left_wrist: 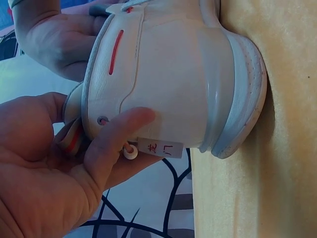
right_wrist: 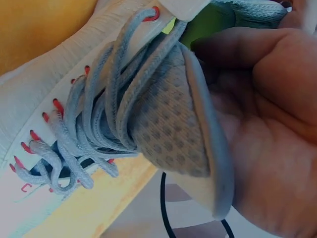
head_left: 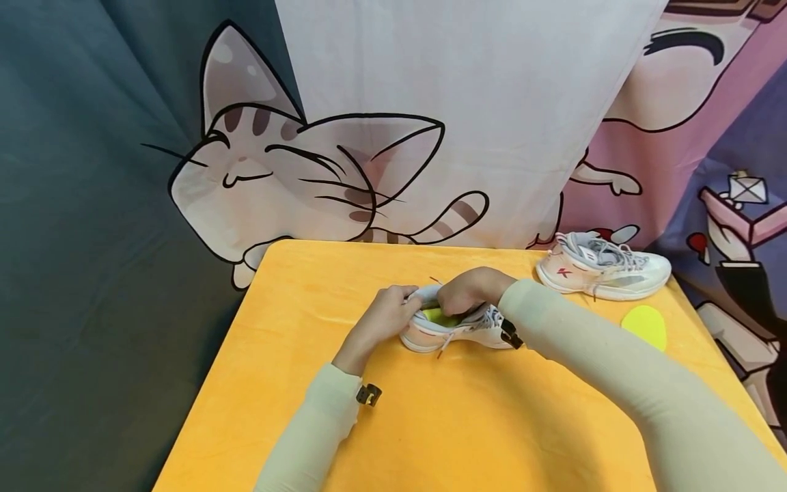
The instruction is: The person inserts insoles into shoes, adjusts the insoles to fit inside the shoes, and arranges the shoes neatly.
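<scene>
A white sneaker [head_left: 424,337] with grey laces stands on the yellow table, its toe to the right in the head view. My left hand [head_left: 389,311] grips it at the heel; in the left wrist view the thumb [left_wrist: 133,121] lies along the heel's outside, beside a small tag [left_wrist: 161,148]. A yellow-green insole [head_left: 439,316] shows inside the shoe opening. My right hand [head_left: 470,292] reaches into that opening, thumb tip right at the insole in the right wrist view. The shoe's tongue [right_wrist: 173,119] stands up before its fingers, which are hidden; I cannot tell whether they pinch the insole.
A second white sneaker [head_left: 605,270] stands at the table's back right, toe to the right. In front of it a yellow-green oval piece [head_left: 644,326] lies flat near the right edge. Behind the yellow table [head_left: 295,424] hangs a curtain [head_left: 492,89] printed with a cartoon cat.
</scene>
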Demonstrator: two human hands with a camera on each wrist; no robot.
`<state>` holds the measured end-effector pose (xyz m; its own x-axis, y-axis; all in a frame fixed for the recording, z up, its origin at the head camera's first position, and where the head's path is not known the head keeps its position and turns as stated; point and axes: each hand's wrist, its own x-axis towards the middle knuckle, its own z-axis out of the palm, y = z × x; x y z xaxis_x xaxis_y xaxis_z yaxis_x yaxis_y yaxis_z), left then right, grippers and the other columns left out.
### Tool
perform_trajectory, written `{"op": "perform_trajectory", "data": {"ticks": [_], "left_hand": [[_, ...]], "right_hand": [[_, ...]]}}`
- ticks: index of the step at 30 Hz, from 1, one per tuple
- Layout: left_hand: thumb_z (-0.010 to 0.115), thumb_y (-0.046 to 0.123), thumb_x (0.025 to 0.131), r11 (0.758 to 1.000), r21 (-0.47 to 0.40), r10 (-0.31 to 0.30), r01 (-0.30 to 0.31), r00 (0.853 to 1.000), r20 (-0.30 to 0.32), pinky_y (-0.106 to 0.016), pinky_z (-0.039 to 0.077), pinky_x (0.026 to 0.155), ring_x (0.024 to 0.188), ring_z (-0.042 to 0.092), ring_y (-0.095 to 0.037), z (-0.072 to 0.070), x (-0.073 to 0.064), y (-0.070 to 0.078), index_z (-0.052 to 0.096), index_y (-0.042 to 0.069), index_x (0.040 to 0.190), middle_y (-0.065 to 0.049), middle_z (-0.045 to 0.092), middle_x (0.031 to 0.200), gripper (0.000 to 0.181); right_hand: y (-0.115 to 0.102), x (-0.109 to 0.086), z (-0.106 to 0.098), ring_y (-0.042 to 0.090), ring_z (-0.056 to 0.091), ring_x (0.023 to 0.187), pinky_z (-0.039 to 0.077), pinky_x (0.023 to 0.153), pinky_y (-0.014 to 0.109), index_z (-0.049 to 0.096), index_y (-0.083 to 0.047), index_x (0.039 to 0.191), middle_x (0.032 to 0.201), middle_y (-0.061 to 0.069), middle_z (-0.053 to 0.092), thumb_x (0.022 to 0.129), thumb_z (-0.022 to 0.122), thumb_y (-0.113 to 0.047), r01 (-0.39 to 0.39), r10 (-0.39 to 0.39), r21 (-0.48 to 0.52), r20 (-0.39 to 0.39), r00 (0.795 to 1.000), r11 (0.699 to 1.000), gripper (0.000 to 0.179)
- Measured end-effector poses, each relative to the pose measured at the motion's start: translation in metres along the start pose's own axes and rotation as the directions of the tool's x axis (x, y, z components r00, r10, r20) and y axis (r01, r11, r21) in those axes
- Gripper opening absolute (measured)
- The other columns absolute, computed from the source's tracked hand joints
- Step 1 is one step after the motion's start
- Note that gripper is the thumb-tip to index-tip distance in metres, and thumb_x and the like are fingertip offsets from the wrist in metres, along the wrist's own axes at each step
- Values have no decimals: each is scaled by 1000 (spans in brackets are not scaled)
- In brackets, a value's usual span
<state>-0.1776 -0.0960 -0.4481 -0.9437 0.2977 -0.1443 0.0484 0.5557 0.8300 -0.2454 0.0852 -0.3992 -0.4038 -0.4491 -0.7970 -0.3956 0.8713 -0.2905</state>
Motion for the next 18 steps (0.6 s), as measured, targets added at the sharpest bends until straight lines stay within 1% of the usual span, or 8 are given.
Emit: {"op": "perform_trajectory", "data": {"ticks": [2, 5, 8, 14, 16, 18], "left_hand": [[48, 25, 107, 1000, 8, -1, 1, 1000, -6, -22, 43, 43, 43, 49, -11, 1, 0, 1, 54, 1, 148, -7, 64, 69, 48], [48, 25, 107, 1000, 9, -11, 11, 1000, -15, -21, 40, 41, 41, 45, -10, 2, -1, 1, 53, 1, 149, -2, 53, 56, 49], [47, 26, 107, 1000, 6, -19, 19, 1000, -14, -20, 39, 40, 40, 43, -10, 4, -1, 0, 52, 1, 149, 2, 48, 52, 49], [46, 25, 106, 1000, 4, -12, 12, 1000, -13, -21, 37, 40, 39, 41, -10, 4, -2, 1, 51, 1, 150, 1, 47, 51, 50], [46, 25, 106, 1000, 5, -8, 8, 1000, -20, -21, 37, 40, 39, 41, -11, 3, -3, 2, 51, 1, 150, 1, 48, 52, 50], [47, 25, 106, 1000, 15, -1, 1, 1000, -25, -21, 38, 40, 40, 43, -10, 3, -3, 2, 51, 1, 150, -1, 50, 54, 50]], "right_hand": [[1, 0, -1, 13, 42, 66, 37, 64, 26, 55, -7, 93, 78, -1, 43, 101, 43, -14, 5, -5, -4, 5, 1000, 1000, 16], [0, 1, -2, 11, 41, 60, 37, 59, 24, 52, -11, 86, 73, -2, 45, 101, 43, -14, 9, -9, -31, 17, 1000, 999, 18], [-3, 2, -4, 11, 42, 59, 37, 57, 23, 53, -11, 84, 71, -2, 46, 101, 42, -15, 5, -3, -68, 27, 1000, 998, 20], [-11, -1, -9, 18, 47, 75, 38, 69, 28, 60, -6, 98, 83, 0, 47, 102, 42, -19, 5, 0, -154, 38, 999, 988, 22], [-15, -2, -10, 18, 47, 76, 37, 69, 29, 60, -7, 97, 82, 0, 47, 102, 43, -19, -14, 21, -165, 39, 999, 986, 22], [-17, -2, -11, 18, 47, 74, 37, 67, 29, 59, -9, 92, 80, -1, 46, 102, 43, -19, -33, 40, -161, 40, 998, 986, 21]]}}
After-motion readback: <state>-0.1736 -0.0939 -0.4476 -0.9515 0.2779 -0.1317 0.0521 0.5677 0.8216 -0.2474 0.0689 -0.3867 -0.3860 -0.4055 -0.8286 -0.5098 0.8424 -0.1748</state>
